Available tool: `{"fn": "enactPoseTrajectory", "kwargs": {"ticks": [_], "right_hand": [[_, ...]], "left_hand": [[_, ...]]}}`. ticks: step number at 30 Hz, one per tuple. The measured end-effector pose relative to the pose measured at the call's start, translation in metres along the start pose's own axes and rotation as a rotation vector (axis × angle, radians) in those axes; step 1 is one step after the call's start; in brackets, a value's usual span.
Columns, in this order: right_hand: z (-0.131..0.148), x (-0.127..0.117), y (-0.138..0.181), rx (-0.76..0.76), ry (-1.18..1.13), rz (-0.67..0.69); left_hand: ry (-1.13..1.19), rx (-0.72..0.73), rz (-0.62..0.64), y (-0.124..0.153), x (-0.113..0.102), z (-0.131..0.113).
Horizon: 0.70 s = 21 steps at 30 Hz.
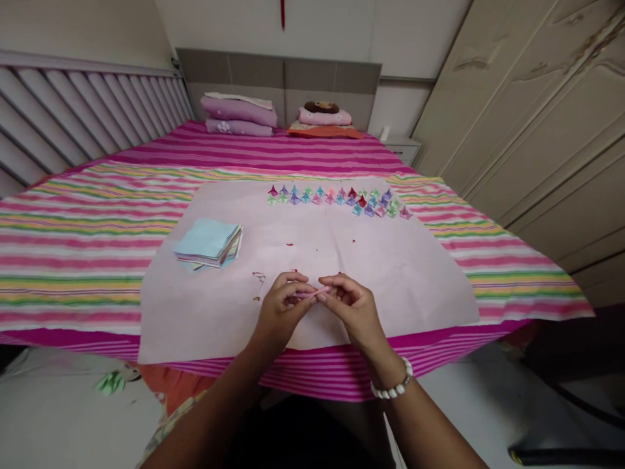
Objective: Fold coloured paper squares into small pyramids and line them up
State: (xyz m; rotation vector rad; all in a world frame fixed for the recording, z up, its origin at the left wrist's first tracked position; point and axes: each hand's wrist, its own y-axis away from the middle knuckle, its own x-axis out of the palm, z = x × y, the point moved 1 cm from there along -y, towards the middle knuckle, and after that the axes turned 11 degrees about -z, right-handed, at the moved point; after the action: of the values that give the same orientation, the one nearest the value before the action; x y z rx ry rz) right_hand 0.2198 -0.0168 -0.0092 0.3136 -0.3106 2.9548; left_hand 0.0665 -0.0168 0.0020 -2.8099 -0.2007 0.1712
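Note:
A small piece of folded pink paper is pinched between my two hands, over the near part of a large pale sheet. My left hand grips its left side with thumb and fingers. On its right side, my right hand holds it the same way, with a white bead bracelet on that wrist. My fingers cover much of the paper, so its full shape is hidden. Beyond my hands, rows of small folded paper pieces in many colours stand along the sheet's far edge.
A stack of square paper, light blue on top, lies at the sheet's left. Small dark red scraps are scattered on the sheet. The striped bed carries folded bedding by the headboard. Crumpled green paper lies on the floor.

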Motion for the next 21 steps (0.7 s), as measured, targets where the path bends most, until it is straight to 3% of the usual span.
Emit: {"fn": "enactPoseTrajectory", "kwargs": {"ticks": [5, 12, 21], "right_hand": [[0.0028, -0.0005, -0.0032, -0.092, 0.03, 0.052], [0.002, 0.0006, -0.0019, -0.014, -0.085, 0.015], [-0.0013, 0.001, 0.0002, 0.063, -0.106, 0.029]], "left_hand": [[-0.046, 0.052, 0.041, 0.0, -0.0011, -0.0035], [-0.076, 0.062, 0.084, 0.0006, -0.0013, -0.0069], [-0.088, 0.092, 0.03, 0.0007, -0.0013, -0.0086]]}}
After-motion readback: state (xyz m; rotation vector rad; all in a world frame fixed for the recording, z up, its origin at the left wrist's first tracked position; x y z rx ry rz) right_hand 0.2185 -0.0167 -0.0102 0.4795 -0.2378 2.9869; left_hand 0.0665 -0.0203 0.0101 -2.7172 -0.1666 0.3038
